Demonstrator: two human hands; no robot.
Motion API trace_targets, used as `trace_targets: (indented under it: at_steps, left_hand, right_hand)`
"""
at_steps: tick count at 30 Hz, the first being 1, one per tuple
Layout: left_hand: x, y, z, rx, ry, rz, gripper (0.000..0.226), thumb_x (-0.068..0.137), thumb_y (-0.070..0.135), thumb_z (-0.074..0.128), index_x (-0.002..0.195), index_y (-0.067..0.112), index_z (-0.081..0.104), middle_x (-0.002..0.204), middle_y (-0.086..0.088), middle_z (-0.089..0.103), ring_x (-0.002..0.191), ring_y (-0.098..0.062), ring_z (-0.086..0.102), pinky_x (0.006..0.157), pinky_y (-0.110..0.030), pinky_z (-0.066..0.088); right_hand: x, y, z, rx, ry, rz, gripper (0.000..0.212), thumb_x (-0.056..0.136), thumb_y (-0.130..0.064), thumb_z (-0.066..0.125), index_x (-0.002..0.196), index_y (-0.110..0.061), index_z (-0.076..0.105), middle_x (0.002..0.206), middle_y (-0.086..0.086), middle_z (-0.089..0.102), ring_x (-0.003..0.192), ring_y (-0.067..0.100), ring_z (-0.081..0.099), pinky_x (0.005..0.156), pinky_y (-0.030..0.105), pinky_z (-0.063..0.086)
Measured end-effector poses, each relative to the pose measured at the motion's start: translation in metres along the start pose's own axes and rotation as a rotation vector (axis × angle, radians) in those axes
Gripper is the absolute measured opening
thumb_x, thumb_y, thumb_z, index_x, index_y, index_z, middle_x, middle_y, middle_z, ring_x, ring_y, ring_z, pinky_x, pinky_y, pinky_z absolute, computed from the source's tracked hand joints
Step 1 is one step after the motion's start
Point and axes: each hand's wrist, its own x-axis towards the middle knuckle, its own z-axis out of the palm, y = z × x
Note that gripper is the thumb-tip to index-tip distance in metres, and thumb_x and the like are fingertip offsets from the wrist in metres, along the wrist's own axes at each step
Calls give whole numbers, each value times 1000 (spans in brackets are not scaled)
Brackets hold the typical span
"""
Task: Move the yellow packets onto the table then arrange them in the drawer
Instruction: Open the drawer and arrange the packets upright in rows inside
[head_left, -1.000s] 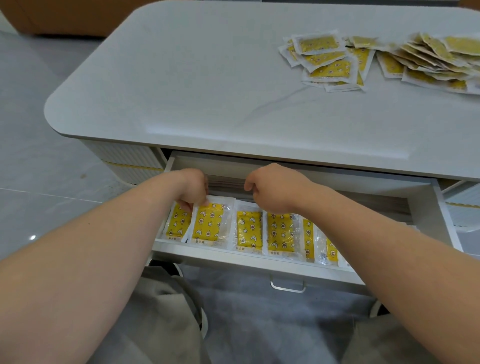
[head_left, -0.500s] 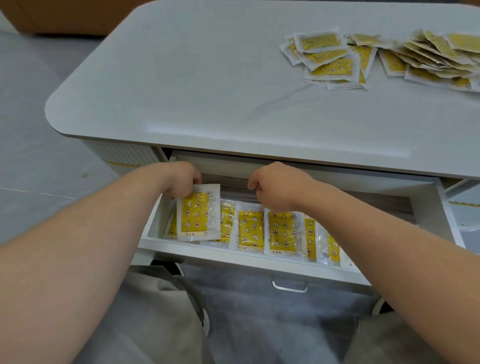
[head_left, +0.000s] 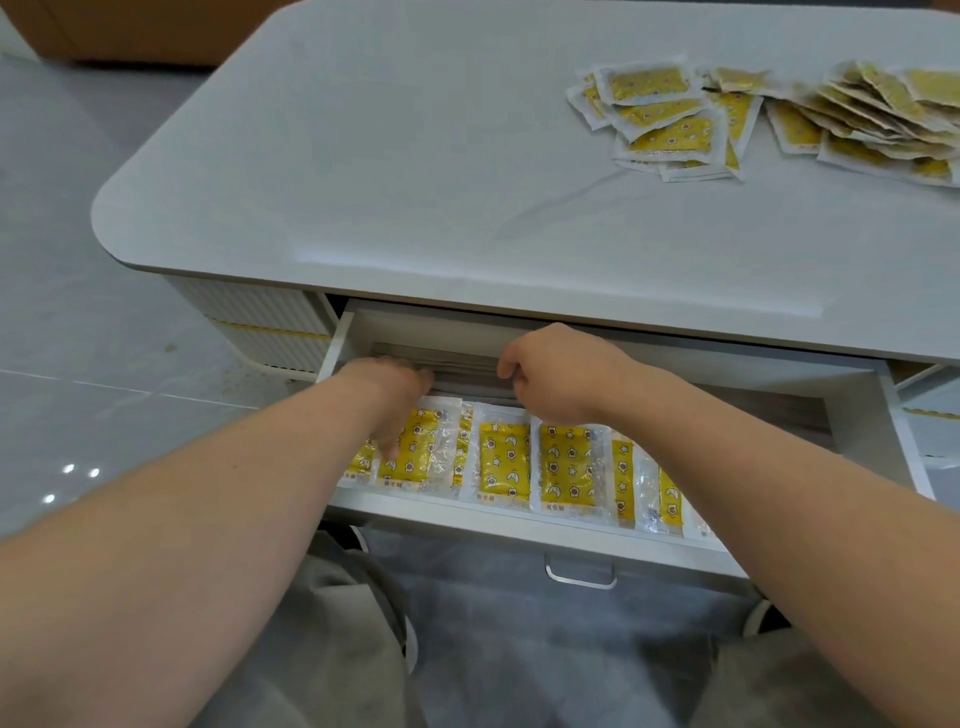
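In drawer (head_left: 467, 513), lower centre: roughly seven yellow packets (head_left: 504, 462) rowed, long axes front-to-back. Two hands: left hand (head_left: 387, 397) on second packet (head_left: 422, 441), grip blurred; right hand (head_left: 553, 376) curled, contents hidden.

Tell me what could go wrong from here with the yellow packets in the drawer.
1. The packet under the left hand overlaps the next packet, so they could bunch there.
2. The leaning packets at the right end of the drawer might slump flat.
3. The pile on the table is fanned out; a quick grab could scatter it.
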Motion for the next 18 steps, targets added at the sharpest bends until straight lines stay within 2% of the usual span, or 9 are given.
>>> trace_targets:
  at_steps: [3,5,7,9,11,13,15,18]
  left_hand:
    - [-9,6,-19,-12,-53,-1,103,72,39,90,156,22,31,149,-2,49,133,-27,50,105,-42,48]
    - [-21,6,-40,-67,-56,19,91,75,40,87,151,20,42,144,-1,54,129,-26,54,105,-40,48]
    - [-36,1,-64,-189,-23,78,73,75,44,86,138,20,56,124,0,67,111,-21,64,94,-37,54]
    - [-52,-4,-84,-451,-4,159,52,78,42,84,119,17,66,96,0,77,85,-16,73,74,-29,58]
    - [-66,-3,-100,-734,32,237,32,85,36,79,104,13,69,81,-1,78,71,-13,75,61,-24,56]
    - [-71,2,-112,-851,192,263,23,90,37,74,95,15,69,73,2,76,63,-9,73,58,-24,53]
    - [-63,14,-118,-867,476,235,19,91,40,71,88,22,68,63,4,71,56,-6,67,59,-27,51]
    - [-34,44,-123,-877,893,185,17,92,44,64,84,30,64,62,9,62,66,-8,61,65,-30,49]
  right_hand:
    - [-2,-1,-6,8,8,6,39,99,-14,50,134,-25,62,126,1,65,108,23,64,91,39,57]
    - [-4,-1,-15,26,31,20,37,97,-11,52,129,-26,65,122,2,66,105,23,64,90,38,57]
    - [-9,-2,-30,75,35,34,26,95,-9,53,109,-23,70,110,1,69,97,21,65,85,36,57]
    - [-16,-2,-50,178,33,45,20,92,-7,53,89,-18,69,91,2,72,82,18,69,79,36,59]
    - [-24,2,-70,274,82,70,22,88,-4,52,80,-16,68,77,0,72,69,16,71,74,36,60]
    - [-26,16,-83,317,213,125,25,84,-3,50,78,-20,67,76,-6,68,71,16,69,73,37,60]
    - [-22,40,-85,343,382,216,28,82,-4,46,79,-23,66,81,-8,65,79,18,66,74,39,58]
    - [-16,90,-74,361,627,415,27,89,-8,44,96,-26,63,101,-3,64,94,23,61,79,40,54]
